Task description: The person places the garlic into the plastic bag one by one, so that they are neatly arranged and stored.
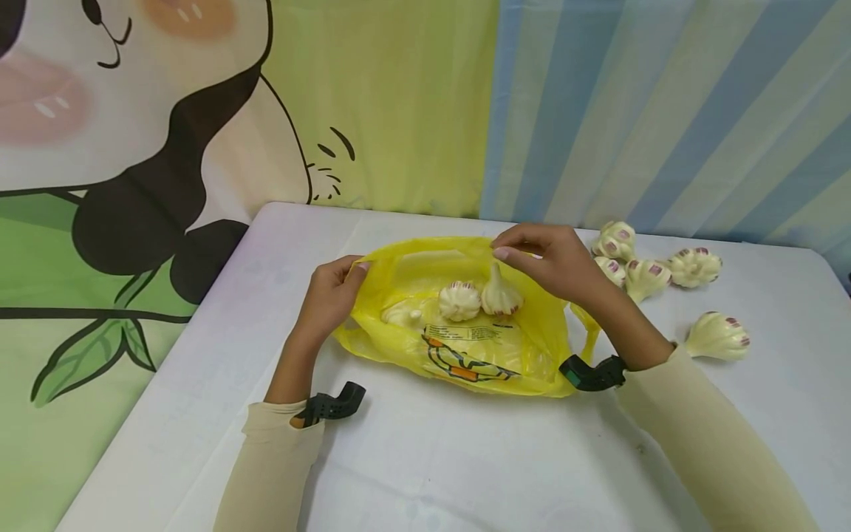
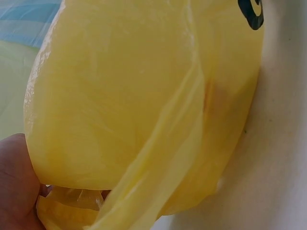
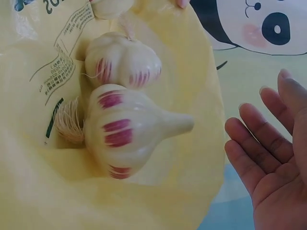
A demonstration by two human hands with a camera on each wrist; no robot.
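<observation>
A yellow plastic bag point(image 1: 392, 347) lies on the table with its mouth spread wide. Inside it are garlic bulbs: one point(image 1: 501, 295) with its stem pointing up, a second point(image 1: 459, 301) beside it, and a third point(image 1: 402, 316) farther left, partly covered by the plastic. My left hand point(image 1: 332, 295) pinches the bag's left rim, thumb on the inside. Close to the back right rim is my right hand point(image 1: 558, 258); the right wrist view shows its fingers point(image 3: 266, 127) extended and loosely bent, with nothing between them, beside the bag's edge.
Right of the bag, several garlic bulbs point(image 1: 648, 278) sit grouped near the back edge of the white table point(image 1: 425, 473). Another bulb point(image 1: 718, 337) lies apart, nearer the right forearm. A patterned curtain point(image 1: 399, 96) hangs behind the table.
</observation>
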